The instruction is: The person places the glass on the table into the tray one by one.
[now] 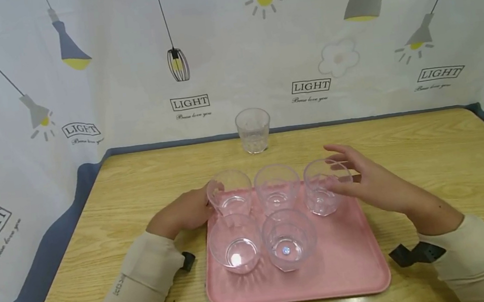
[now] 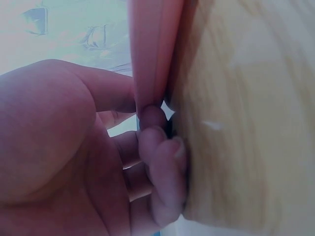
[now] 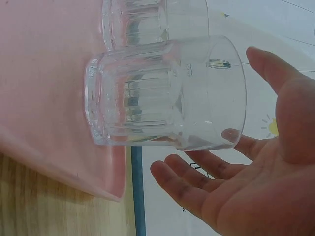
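On the pink tray (image 1: 341,257) stand several clear plastic cups, three in a back row and two in front. My left hand (image 1: 188,210) holds the tray's left side, the thumb at the rim and the fingers curled at its underside in the left wrist view. My right hand (image 1: 370,183) is beside the back right cup (image 1: 322,201), fingers spread behind it and thumb in front. In the right wrist view that cup (image 3: 142,98) stands upright on the tray, with a gap between it and the thumb. The front cups are a left one (image 1: 235,247) and a right one (image 1: 289,243).
Another clear cup (image 1: 254,132) stands beyond the tray, near the far edge of the wooden table (image 1: 149,172). A white curtain (image 1: 229,47) printed with lamps hangs behind the table. Black straps (image 1: 418,253) show at the sleeves.
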The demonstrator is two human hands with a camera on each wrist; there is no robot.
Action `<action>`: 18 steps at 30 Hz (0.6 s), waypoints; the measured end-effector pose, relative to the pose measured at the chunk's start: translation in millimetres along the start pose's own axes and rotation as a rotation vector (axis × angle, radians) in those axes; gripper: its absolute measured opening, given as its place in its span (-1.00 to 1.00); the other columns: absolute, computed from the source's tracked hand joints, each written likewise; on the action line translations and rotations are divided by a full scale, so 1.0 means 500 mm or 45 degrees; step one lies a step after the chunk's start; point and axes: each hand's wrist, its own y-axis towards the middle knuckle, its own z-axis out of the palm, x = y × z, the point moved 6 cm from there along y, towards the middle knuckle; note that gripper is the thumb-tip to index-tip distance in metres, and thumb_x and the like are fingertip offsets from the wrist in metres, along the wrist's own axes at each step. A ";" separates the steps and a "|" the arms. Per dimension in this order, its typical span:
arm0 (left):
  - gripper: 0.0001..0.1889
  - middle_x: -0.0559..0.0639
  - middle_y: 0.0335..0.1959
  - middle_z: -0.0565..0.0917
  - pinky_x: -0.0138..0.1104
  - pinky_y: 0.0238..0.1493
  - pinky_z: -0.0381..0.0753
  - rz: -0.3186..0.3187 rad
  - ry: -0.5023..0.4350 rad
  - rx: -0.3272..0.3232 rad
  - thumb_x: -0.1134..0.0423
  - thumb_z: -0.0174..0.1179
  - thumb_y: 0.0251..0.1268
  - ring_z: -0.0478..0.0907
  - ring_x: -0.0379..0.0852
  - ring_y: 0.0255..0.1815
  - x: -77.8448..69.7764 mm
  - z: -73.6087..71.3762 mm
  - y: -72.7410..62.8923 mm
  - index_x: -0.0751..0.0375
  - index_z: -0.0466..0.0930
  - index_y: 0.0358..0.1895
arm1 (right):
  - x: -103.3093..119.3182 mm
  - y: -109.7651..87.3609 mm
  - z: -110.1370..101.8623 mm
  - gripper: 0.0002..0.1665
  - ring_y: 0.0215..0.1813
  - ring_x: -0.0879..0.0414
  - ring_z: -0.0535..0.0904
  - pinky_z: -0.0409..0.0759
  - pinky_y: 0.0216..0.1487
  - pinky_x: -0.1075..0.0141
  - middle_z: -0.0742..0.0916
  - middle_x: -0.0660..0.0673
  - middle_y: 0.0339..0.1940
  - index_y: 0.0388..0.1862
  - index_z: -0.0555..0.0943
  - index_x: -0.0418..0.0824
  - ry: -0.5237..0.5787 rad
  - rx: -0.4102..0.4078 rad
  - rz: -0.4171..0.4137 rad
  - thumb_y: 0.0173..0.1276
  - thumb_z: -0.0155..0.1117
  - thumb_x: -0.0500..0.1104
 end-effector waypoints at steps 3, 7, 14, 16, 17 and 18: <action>-0.45 0.14 0.44 0.44 0.11 0.46 0.33 0.006 -0.003 -0.007 0.03 0.01 0.55 0.40 0.21 0.43 -0.002 -0.003 0.000 0.02 0.22 0.51 | 0.001 0.000 -0.006 -0.07 0.53 -0.31 0.23 0.33 0.39 -0.29 0.36 -0.31 0.48 0.60 0.04 -0.01 -0.005 -0.030 0.025 0.42 0.33 0.02; -0.45 0.18 0.39 0.49 0.11 0.44 0.35 0.000 -0.008 0.002 0.01 0.00 0.55 0.43 0.21 0.41 -0.003 -0.001 -0.003 0.00 0.20 0.51 | 0.003 0.000 -0.013 -0.07 0.52 -0.30 0.24 0.33 0.39 -0.28 0.38 -0.30 0.47 0.60 0.05 -0.02 -0.004 -0.057 0.042 0.42 0.32 0.04; -0.44 0.18 0.37 0.52 0.09 0.43 0.38 0.000 0.000 -0.006 -0.03 -0.01 0.55 0.45 0.19 0.39 -0.002 0.001 -0.003 -0.02 0.17 0.51 | 0.024 0.015 -0.030 -0.15 0.50 -0.28 0.29 0.37 0.38 -0.26 0.40 -0.29 0.45 0.58 0.10 -0.07 -0.001 -0.095 -0.002 0.46 0.28 -0.01; -0.45 0.17 0.37 0.52 0.08 0.43 0.38 -0.001 0.007 -0.012 -0.03 -0.02 0.56 0.46 0.19 0.39 -0.001 0.000 -0.004 -0.03 0.18 0.51 | 0.029 0.021 -0.033 -0.15 0.49 -0.28 0.29 0.36 0.39 -0.26 0.40 -0.29 0.45 0.58 0.10 -0.08 -0.017 -0.090 -0.004 0.46 0.28 0.00; -0.45 0.17 0.37 0.52 0.08 0.43 0.38 0.001 0.011 -0.014 -0.01 -0.01 0.55 0.46 0.19 0.39 -0.001 0.000 -0.005 -0.03 0.18 0.51 | 0.032 0.023 -0.034 -0.15 0.49 -0.29 0.30 0.36 0.40 -0.26 0.40 -0.29 0.45 0.58 0.10 -0.09 -0.028 -0.085 -0.004 0.46 0.28 0.01; -0.46 0.16 0.37 0.52 0.08 0.42 0.39 0.003 0.018 -0.016 0.00 0.00 0.54 0.46 0.19 0.38 -0.001 -0.001 -0.005 -0.03 0.19 0.50 | 0.034 0.026 -0.036 -0.14 0.48 -0.29 0.30 0.35 0.40 -0.25 0.40 -0.30 0.45 0.58 0.10 -0.10 -0.043 -0.080 0.000 0.46 0.28 0.02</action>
